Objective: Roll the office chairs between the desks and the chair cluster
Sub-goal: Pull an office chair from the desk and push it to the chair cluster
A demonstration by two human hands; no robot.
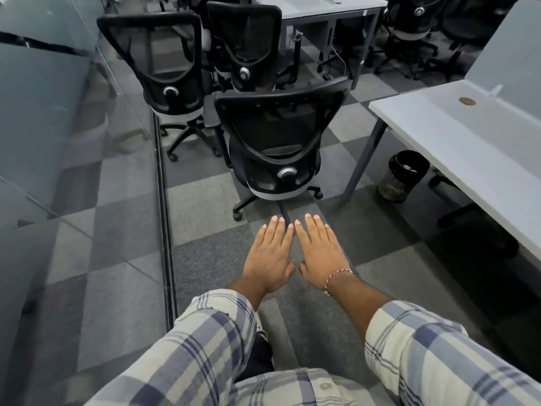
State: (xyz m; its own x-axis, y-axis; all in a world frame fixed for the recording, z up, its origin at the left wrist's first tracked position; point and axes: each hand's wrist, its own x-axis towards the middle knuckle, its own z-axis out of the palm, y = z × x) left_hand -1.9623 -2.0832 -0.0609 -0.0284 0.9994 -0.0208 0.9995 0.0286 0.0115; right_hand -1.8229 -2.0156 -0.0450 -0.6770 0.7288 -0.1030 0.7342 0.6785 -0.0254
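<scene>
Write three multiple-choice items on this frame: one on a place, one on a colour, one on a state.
1. Where does the waste bin stand?
A) under the edge of the right-hand desk
B) against the glass wall
C) on a chair seat

2. What colour is the nearest chair's backrest?
A) red
B) black
C) white

3. How are the left hand and right hand?
A) both gripping the backrest
B) both open and flat, touching nothing
C) one holding the bin

Answers:
1 A: the bin sits by the desk leg, beneath the top.
2 B: its mesh and frame are black.
3 B: both hands hover flat, short of the chair.
</scene>
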